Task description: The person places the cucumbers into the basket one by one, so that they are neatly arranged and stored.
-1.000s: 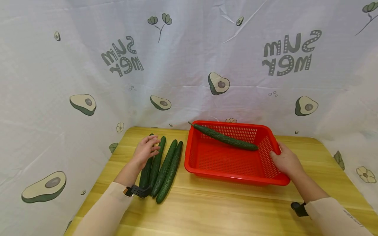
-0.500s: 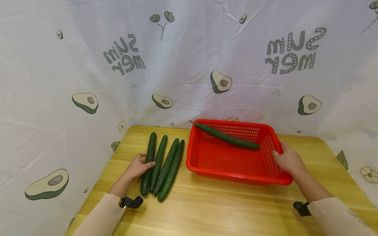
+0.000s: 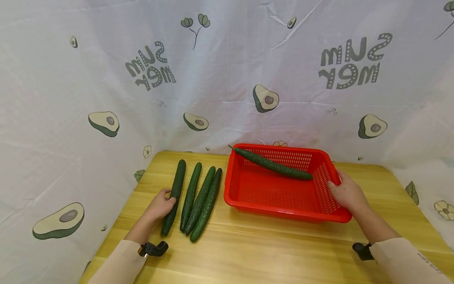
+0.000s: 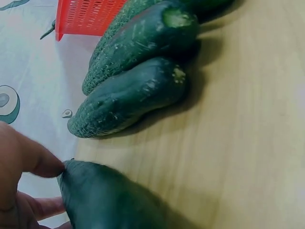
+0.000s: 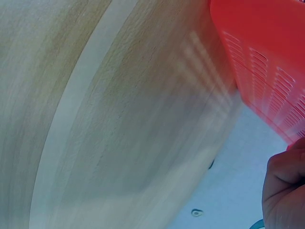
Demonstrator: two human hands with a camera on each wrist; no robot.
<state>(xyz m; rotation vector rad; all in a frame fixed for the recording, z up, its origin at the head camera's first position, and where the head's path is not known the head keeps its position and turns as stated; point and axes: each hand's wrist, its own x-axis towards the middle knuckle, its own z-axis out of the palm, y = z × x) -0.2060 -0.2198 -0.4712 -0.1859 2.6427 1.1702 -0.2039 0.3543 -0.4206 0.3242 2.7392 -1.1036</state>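
Observation:
My left hand point(image 3: 161, 204) grips the leftmost cucumber point(image 3: 176, 185) around its middle, thumb on the near side and fingers on the far side. In the left wrist view that cucumber point(image 4: 107, 200) fills the bottom, pinched between thumb and fingers. Three more cucumbers lie side by side just right of it, the closest being a dark green cucumber point(image 3: 191, 195). My right hand point(image 3: 347, 193) grips the right rim of a red plastic basket point(image 3: 283, 215), thumb inside the rim. A long cucumber point(image 3: 273, 165) with a stem lies slanted in the basket, its stem end over the back left corner.
A wooden table point(image 3: 248, 252) carries everything. Behind and to the sides hangs a white cloth point(image 3: 220, 71) printed with avocados, close to the table's back edge. The basket stands right of the cucumbers, with a narrow gap between.
My left hand has come down onto the leftmost cucumber, taken hold of it and drawn it left, away from the others. My right hand stays on the basket rim.

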